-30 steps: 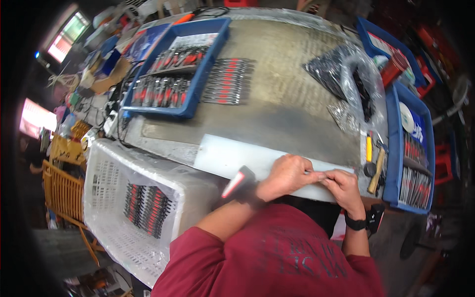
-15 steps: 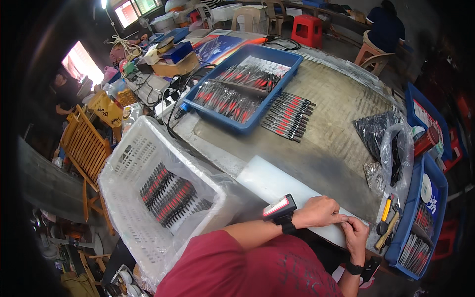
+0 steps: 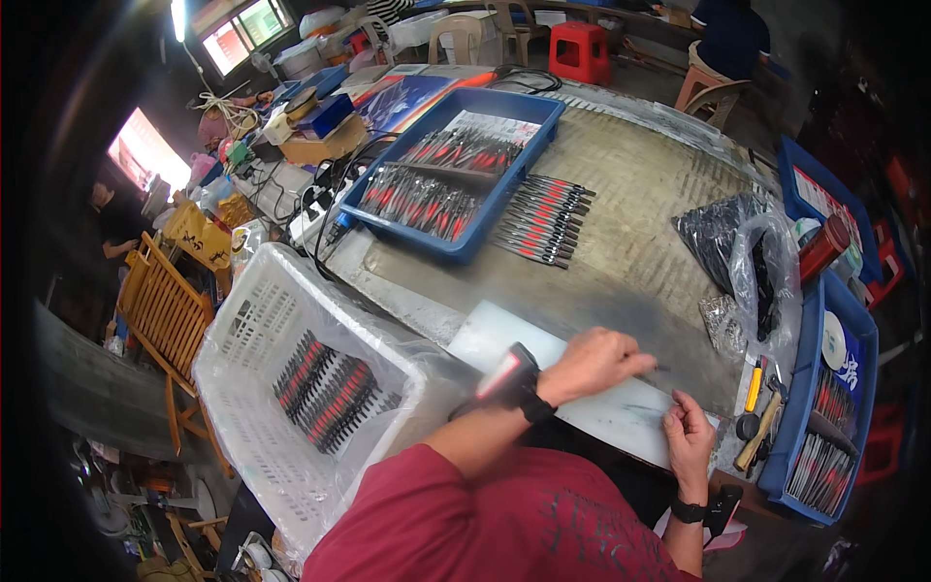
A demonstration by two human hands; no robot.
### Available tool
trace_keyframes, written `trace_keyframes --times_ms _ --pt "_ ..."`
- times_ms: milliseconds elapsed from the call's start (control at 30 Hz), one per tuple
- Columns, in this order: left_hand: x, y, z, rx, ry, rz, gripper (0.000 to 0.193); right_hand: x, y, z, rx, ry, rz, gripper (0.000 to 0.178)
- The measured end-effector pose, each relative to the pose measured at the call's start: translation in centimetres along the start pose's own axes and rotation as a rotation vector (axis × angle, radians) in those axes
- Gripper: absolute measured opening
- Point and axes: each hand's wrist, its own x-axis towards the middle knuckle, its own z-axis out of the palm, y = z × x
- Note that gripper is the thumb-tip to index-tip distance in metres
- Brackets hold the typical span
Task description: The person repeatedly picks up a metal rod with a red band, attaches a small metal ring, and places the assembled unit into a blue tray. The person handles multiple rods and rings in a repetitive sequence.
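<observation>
My left hand [image 3: 593,367] is raised over the white board [image 3: 626,412], thumb and fingers closed in a pinch. A small dark piece [image 3: 662,368] sticks out at its fingertips, blurred and too small to name. Beside the board's right end is my right hand [image 3: 690,444], its fingers loosely bent and apart, with nothing visible in them. Beyond the board, a row of black-and-red pen-like pieces [image 3: 545,221] lies side by side on the table. More of them fill the blue tray [image 3: 464,250], and bundled rows [image 3: 325,388] lie in the white plastic crate [image 3: 238,383].
At right are a clear bag of black parts [image 3: 722,242], a small bag [image 3: 722,325], a yellow-handled tool [image 3: 754,386] and a hammer-like tool [image 3: 758,441]. A second blue tray [image 3: 776,485] stands at the table's right edge. Cables and boxes [image 3: 325,141] crowd the far left.
My hands have come apart from a shared pinch. The left has moved up and left with the small dark piece; the right stays near the board's end. The view has shifted slightly.
</observation>
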Motion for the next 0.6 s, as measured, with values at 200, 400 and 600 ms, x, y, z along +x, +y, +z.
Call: trace_keyframes --times_ms 200,400,600 --pt "1.5 -3.6 -3.7 0.204 0.184 0.086 0.026 0.0 1.4 0.0 0.073 0.015 0.05 0.028" --pt "1.5 -7.4 -5.7 0.477 0.362 -0.023 0.025 -0.1 1.5 0.0 0.103 0.012 0.055 0.024" --pt "1.2 -10.1 -7.0 0.661 0.406 0.007 0.019 0.0 1.2 -0.1 0.096 0.0 0.022 0.022"
